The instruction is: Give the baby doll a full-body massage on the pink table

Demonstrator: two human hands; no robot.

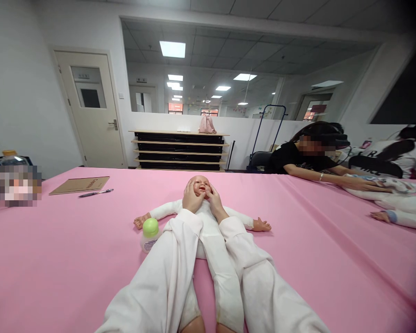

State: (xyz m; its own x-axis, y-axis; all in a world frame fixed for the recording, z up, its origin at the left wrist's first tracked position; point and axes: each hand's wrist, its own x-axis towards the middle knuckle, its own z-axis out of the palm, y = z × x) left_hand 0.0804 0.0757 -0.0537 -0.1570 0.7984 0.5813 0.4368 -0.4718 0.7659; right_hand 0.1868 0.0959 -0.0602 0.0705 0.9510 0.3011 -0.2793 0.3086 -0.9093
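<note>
A baby doll (211,249) with a white cloth body lies on its back, arms stretched out to both sides. My left hand (193,198) cups one side of the doll's face, fingers curved along the cheek and thumb near the chin. On the opposite cheek, my right hand (215,200) mirrors this grip, its thumb close to the mouth. Between both hands the doll's head shows its forehead, eyes and open mouth. Beside my left forearm stands a small bottle with a green cap (150,227), near one of the doll's hands.
A pink cloth (90,268) covers the table. At the far left lie a brown notebook (79,185) and a pen (96,193), near a blurred-out bottle (14,159). On the right, a co-worker (308,152) reaches over another doll (402,203). Shelves (180,150) stand behind.
</note>
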